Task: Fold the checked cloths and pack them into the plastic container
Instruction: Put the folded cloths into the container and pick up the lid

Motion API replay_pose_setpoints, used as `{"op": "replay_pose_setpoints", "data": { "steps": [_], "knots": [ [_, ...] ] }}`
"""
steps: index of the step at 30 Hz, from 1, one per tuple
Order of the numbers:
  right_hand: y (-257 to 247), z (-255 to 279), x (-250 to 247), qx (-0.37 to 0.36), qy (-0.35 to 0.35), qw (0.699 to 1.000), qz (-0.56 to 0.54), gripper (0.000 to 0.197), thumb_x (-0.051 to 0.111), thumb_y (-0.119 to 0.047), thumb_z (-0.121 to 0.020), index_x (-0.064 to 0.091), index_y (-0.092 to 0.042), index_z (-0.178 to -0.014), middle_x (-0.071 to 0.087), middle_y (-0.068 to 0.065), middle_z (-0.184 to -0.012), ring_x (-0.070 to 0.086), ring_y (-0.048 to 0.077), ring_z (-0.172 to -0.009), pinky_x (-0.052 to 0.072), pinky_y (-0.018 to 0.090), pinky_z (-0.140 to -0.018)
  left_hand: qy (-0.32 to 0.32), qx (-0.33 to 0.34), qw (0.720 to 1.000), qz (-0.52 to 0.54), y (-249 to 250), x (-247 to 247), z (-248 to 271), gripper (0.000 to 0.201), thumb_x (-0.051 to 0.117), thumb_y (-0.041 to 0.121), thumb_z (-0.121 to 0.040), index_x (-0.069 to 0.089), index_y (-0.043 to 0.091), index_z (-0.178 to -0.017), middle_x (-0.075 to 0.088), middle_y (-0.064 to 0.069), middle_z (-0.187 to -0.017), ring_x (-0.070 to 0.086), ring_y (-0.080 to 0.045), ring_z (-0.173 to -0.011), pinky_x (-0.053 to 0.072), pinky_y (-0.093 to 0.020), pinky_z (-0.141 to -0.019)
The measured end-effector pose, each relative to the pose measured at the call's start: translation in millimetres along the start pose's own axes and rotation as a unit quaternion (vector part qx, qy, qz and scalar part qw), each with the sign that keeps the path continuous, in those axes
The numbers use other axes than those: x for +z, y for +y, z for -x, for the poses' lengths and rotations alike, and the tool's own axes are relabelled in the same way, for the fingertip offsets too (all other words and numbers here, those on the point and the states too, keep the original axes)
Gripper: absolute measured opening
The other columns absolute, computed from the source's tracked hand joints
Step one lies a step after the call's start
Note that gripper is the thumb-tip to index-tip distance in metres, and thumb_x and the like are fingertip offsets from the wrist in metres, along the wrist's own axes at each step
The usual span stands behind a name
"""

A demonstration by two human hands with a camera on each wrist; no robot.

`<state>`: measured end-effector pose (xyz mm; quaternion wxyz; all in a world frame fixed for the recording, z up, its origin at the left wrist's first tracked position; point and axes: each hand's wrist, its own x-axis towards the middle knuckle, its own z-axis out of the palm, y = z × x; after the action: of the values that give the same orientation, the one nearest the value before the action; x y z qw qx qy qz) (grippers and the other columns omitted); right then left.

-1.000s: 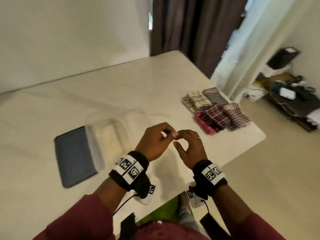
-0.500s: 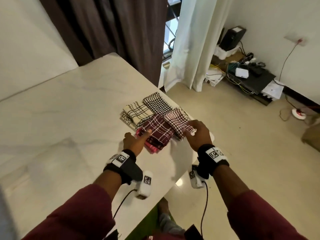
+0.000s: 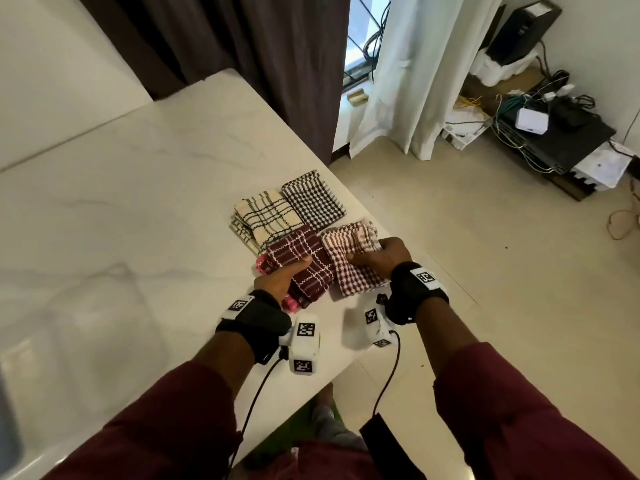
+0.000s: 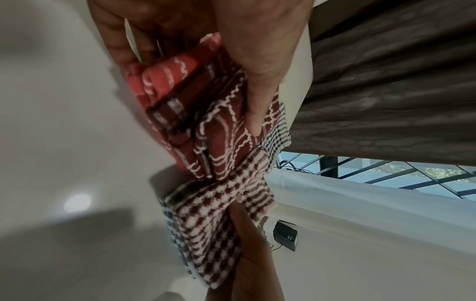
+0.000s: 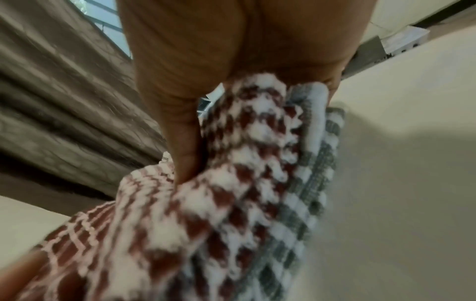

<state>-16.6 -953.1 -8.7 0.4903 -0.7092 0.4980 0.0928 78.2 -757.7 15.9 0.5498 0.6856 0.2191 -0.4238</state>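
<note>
Both hands gripped folded checked cloths at the table's right edge.
Centre frame, the left hand clutched the maroon grid cloth stacked on a pink cloth; the right hand pinched the red-and-white checked cloth. Above them lay the cream plaid cloth and black-and-white checked cloth on the table.

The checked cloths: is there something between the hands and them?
Nothing visible. The left hand already grips the dark red stack, thumb on top. The right hand already grips the red-and-white checked cloth. The plastic container is not clearly in view, so that path cannot be judged.
</note>
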Motion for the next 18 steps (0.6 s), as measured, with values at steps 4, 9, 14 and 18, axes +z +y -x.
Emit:
{"op": "replay_pose_setpoints", "data": {
  "steps": [4,9,14,18],
  "knots": [
    [11.4,16.0,4.8,-0.053,-0.031,0.996,-0.061,0.046,0.084,-0.036,-0.067,0.067,-0.015,-0.105,0.070,0.003,-0.100,0.067,0.022,-0.092,0.051,0.030,-0.080,0.010,0.021,1.000,0.009,-13.3,-5.7,4.8,0.057,0.086,0.020,-0.064,0.062,0.008,-0.114,0.070,-0.008,-0.105,0.067,-0.025,-0.088,0.053,-0.030,-0.066],
    [-0.2,45.9,1.9,-0.124,-0.088,0.985,-0.085,0.043,0.085,-0.021,-0.067,0.067,-0.015,-0.107,0.072,0.002,-0.104,0.067,0.015,-0.089,0.052,0.032,-0.087,-0.027,0.081,0.996,0.040,-23.2,-40.2,31.1,0.045,0.082,0.010,-0.066,0.069,0.012,-0.109,0.074,-0.007,-0.100,0.072,-0.026,-0.090,0.057,-0.042,-0.081],
    [-51.6,77.8,18.5,-0.206,-0.113,0.951,-0.199,0.046,0.083,-0.011,-0.060,0.067,-0.011,-0.103,0.074,0.002,-0.096,0.071,0.019,-0.088,0.056,0.032,-0.078,-0.016,0.200,0.979,0.047,-8.5,-100.2,75.5,0.035,0.073,0.009,-0.077,0.068,0.019,-0.110,0.074,-0.001,-0.100,0.072,-0.018,-0.089,0.057,-0.032,-0.066],
    [-107.9,111.1,52.1,-0.247,-0.174,0.901,-0.310,0.037,0.071,0.009,-0.070,0.065,-0.001,-0.105,0.072,0.011,-0.099,0.069,0.025,-0.092,0.055,0.032,-0.075,0.036,0.271,0.956,0.105,2.4,-156.6,103.3,0.032,0.070,0.011,-0.082,0.066,0.016,-0.114,0.073,-0.007,-0.104,0.071,-0.026,-0.093,0.056,-0.032,-0.060]
  ]
}}
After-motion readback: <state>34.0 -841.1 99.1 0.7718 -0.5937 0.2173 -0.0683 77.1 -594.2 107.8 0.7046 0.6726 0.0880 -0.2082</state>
